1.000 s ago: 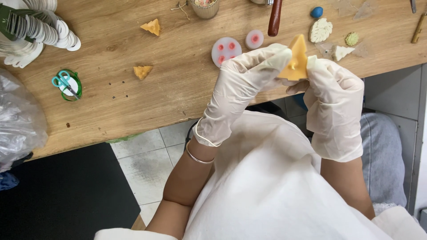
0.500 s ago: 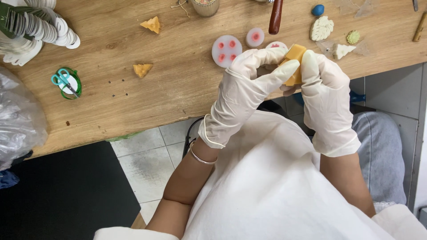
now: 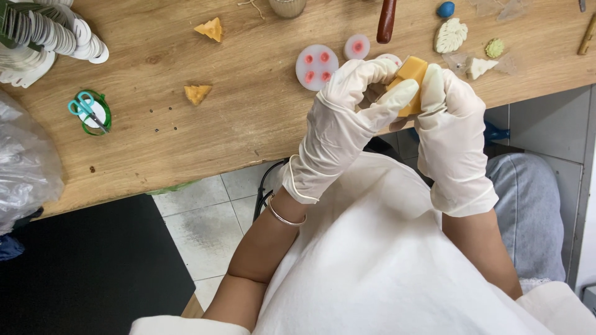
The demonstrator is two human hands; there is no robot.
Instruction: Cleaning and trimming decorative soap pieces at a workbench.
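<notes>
1. As seen from the head camera, I note the wooden table point(image 3: 248, 111) filling the upper frame, with a clear plastic bag point(image 3: 25, 167) at its left edge.
2. Left hand point(image 3: 347, 118), white-gloved, fingers curled and clamped on the yellow clay block point(image 3: 411, 77).
3. Right hand point(image 3: 453, 118), also gloved, grips the same block from the other side; block held just above the table's near edge.
4. Pink round mould point(image 3: 316, 67) lies just beyond the left hand.
5. Teal scissors point(image 3: 87, 110) far left; small orange wedge point(image 3: 197, 93) between.

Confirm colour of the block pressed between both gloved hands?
Yellow-orange block, held by left hand and right hand; head view.
</notes>
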